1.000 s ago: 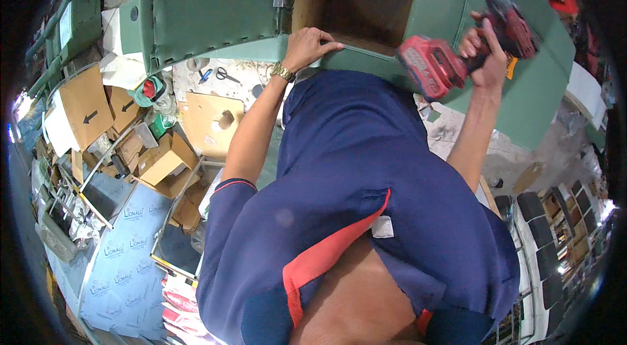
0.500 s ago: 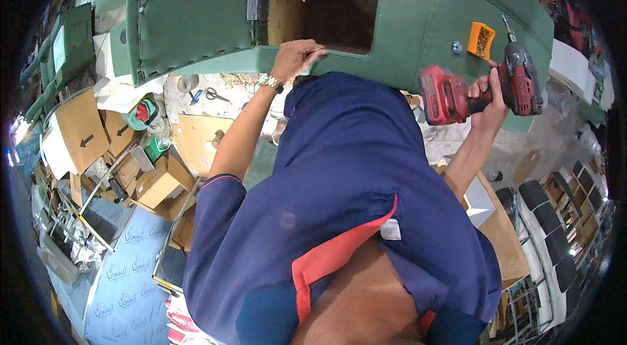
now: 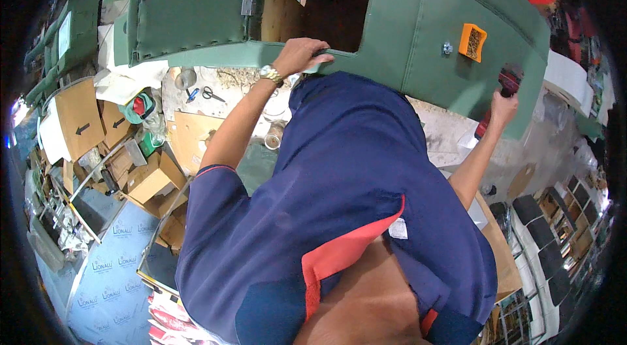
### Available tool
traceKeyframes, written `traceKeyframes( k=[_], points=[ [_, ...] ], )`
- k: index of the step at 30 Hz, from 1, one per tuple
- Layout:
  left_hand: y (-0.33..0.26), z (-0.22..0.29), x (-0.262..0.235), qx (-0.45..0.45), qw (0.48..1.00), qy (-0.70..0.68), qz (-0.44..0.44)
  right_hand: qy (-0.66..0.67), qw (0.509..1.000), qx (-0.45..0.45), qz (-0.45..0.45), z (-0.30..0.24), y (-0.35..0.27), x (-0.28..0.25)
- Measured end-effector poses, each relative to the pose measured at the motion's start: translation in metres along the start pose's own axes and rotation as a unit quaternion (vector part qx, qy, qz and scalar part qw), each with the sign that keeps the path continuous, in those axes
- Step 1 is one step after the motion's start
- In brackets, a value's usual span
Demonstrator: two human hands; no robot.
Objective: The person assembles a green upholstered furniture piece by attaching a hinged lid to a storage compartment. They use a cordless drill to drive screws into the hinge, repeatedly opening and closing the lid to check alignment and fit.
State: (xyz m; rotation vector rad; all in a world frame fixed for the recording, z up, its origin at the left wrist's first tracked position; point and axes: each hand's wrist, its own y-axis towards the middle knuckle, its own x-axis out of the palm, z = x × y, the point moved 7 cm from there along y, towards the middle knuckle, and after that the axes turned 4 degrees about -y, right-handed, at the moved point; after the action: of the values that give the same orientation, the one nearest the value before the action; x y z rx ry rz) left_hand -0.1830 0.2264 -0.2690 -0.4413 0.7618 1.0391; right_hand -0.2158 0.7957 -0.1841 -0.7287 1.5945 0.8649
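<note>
My left hand (image 3: 300, 56) curls over the lower edge of the green panel's (image 3: 418, 25) opening; my right hand (image 3: 504, 108) wraps the red drill (image 3: 506, 83), mostly hidden behind that panel

Large green upholstered panel (image 3: 418, 38), stitched seams, lying flat with a rectangular opening baring the plywood inside; hinged green flap at its left end. Red and black cordless drill (image 3: 504, 87), mostly hidden behind the panel's right edge, clasped there.
</note>
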Motion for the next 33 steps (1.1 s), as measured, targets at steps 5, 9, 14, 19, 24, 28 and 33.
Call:
traceKeyframes(
  k=[5,9,14,19,24,28,33],
  points=[
    [0.002,0.002,0.007,-0.035,0.999,0.041,0.006,-0.06,0.997,0.037,-0.026,-0.004,0.017,0.053],
    [0.005,0.0,0.007,-0.057,0.996,0.063,-0.025,-0.071,0.995,0.031,-0.069,-0.017,0.012,0.053],
    [0.007,0.0,0.01,-0.056,0.996,0.06,-0.032,0.052,0.97,-0.215,0.106,-0.146,-0.034,-0.023],
    [0.005,0.001,0.011,-0.055,0.995,0.07,-0.034,0.247,0.749,-0.605,-0.112,-0.316,-0.212,0.023],
    [0.007,-0.001,0.014,-0.062,0.993,0.081,-0.055,0.194,0.723,-0.64,-0.173,-0.333,-0.252,0.063],
    [0.011,-0.008,0.017,-0.072,0.991,0.073,-0.089,0.176,0.717,-0.645,-0.196,-0.334,-0.249,0.074],
    [0.011,-0.009,0.021,-0.087,0.987,0.063,-0.121,0.162,0.709,-0.648,-0.228,-0.338,-0.245,0.077]
  ],
)
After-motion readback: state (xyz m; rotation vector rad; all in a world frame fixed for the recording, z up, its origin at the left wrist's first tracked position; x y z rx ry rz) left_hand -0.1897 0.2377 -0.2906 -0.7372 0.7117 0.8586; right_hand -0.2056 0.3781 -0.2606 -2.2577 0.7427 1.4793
